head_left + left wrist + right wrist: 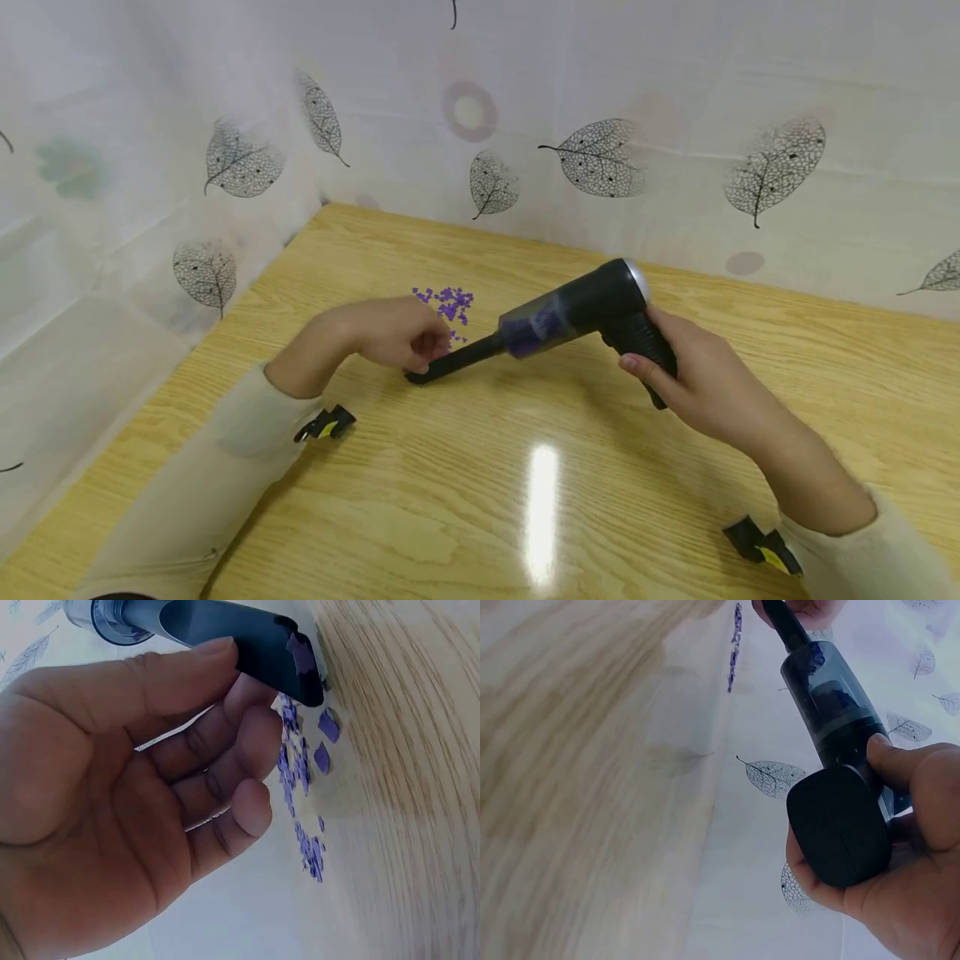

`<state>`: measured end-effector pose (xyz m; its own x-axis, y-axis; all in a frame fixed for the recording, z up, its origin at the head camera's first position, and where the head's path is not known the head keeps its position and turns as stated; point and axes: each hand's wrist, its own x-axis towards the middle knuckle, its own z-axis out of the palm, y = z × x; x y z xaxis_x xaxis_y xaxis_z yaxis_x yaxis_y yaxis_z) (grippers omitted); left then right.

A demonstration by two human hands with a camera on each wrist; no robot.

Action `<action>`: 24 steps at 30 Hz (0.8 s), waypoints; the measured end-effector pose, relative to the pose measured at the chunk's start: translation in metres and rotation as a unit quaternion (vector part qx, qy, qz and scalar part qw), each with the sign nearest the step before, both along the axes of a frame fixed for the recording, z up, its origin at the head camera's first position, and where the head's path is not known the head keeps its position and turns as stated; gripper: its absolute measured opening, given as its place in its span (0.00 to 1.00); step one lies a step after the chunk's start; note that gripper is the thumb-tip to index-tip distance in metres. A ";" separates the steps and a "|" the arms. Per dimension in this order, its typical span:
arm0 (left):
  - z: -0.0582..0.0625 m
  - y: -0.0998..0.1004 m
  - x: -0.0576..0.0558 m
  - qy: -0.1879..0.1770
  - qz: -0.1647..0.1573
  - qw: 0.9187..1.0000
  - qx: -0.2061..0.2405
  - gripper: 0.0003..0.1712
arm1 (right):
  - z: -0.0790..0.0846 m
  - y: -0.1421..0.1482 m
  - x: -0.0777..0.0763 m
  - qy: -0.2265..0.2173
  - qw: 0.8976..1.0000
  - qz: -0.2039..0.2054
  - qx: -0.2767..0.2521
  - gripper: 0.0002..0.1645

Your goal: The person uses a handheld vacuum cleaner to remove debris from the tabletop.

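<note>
A black handheld vacuum cleaner (592,302) slants over the wooden table, its narrow nozzle (225,634) down and to the left. My right hand (708,379) grips its handle, thumb on the near side. Close to the nozzle's mouth, my left hand (390,332) pinches the nozzle between thumb and forefinger, the other fingers loosely bent. A purple scrap (301,654) sits at the mouth. Inside the see-through dust cup (836,686) there is purple material. Small purple paper-like bits (452,304) lie scattered on the table just beyond the left hand.
The light wooden table (420,483) reaches back to a pale curtain (405,108) printed with leaves, which hangs behind and along the left. Small black-and-yellow devices (327,425) are at both sleeve cuffs.
</note>
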<state>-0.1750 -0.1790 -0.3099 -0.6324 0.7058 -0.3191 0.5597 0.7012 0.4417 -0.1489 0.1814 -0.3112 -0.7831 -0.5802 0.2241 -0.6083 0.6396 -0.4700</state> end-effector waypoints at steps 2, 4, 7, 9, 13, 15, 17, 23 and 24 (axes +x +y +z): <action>0.000 -0.001 -0.001 0.006 -0.001 1.000 -0.002 0.06 | -0.001 -0.001 0.000 -0.004 1.000 0.003 -0.005 0.22; 0.000 -0.003 -0.001 -0.008 0.002 1.000 -0.004 0.06 | -0.002 -0.002 0.000 -0.015 1.000 0.006 -0.008 0.23; -0.001 -0.005 -0.002 -0.052 0.006 0.999 -0.001 0.06 | -0.004 0.000 0.000 -0.048 0.999 -0.001 -0.010 0.24; -0.001 -0.006 -0.003 -0.069 0.007 0.998 0.008 0.05 | -0.004 0.005 -0.001 -0.072 0.997 -0.016 -0.017 0.26; 0.009 -0.003 -0.018 -0.052 0.001 0.997 0.062 0.06 | 0.002 0.023 -0.012 -0.116 0.990 -0.068 -0.039 0.32; 0.018 0.002 -0.030 -0.048 -0.007 0.995 0.091 0.10 | 0.005 0.035 -0.017 -0.131 0.986 -0.096 -0.043 0.34; 0.025 0.006 -0.044 -0.049 -0.018 0.993 0.108 0.15 | 0.008 0.045 -0.021 -0.147 0.981 -0.116 -0.052 0.35; 0.033 0.014 -0.078 -0.076 -0.005 0.987 0.140 0.24 | 0.015 0.062 -0.032 -0.142 0.976 -0.153 -0.058 0.36; 0.033 0.016 -0.084 -0.083 0.004 0.986 0.146 0.24 | 0.016 0.063 -0.034 -0.136 0.976 -0.159 -0.054 0.36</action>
<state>-0.2594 -0.1633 -0.2773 -0.5947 0.7781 -0.2024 0.4582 0.5349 0.7099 -0.1825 0.2444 -0.2950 -0.9588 -0.2825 0.0293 -0.2303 0.7130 -0.6623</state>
